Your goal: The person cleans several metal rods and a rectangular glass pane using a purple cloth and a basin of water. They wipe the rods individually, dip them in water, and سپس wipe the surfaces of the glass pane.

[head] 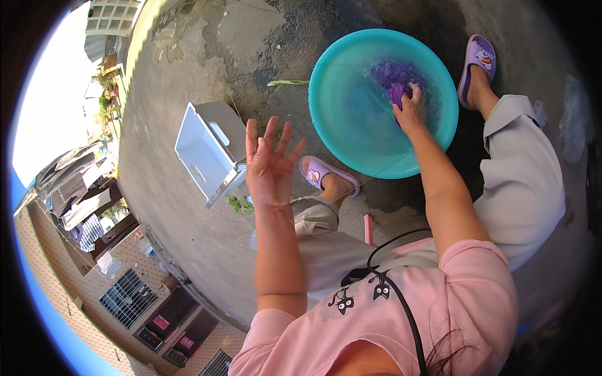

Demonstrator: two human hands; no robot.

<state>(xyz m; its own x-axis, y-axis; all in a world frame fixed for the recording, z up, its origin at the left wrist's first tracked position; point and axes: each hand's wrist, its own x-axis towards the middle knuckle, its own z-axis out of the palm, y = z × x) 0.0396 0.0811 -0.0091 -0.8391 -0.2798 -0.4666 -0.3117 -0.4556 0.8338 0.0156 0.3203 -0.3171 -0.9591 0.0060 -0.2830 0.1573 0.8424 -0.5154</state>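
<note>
A round turquoise plastic basin point(324, 136) of water sits on the wet concrete ground in front of me. Inside it, toward the right, purple cloth point(392, 73) lies partly under the water. My right hand point(413, 109) reaches into the basin and grips a bunched piece of this cloth between thumb and fingers. Outside the basin on the left, my left hand point(271, 164) is raised with palm up and fingers spread, holding nothing. It is in front of a light blue plastic bin point(193, 155) on the ground.
Purple slide sandals point(334, 176) on my feet flank the basin. A green leaf strip point(288, 82) lies by its rim, and green leaves point(240, 205) near the bin. Clear plastic point(574, 122) lies far right. A black cable point(408, 305) crosses my shirt. Laundry point(89, 232) hangs by a house.
</note>
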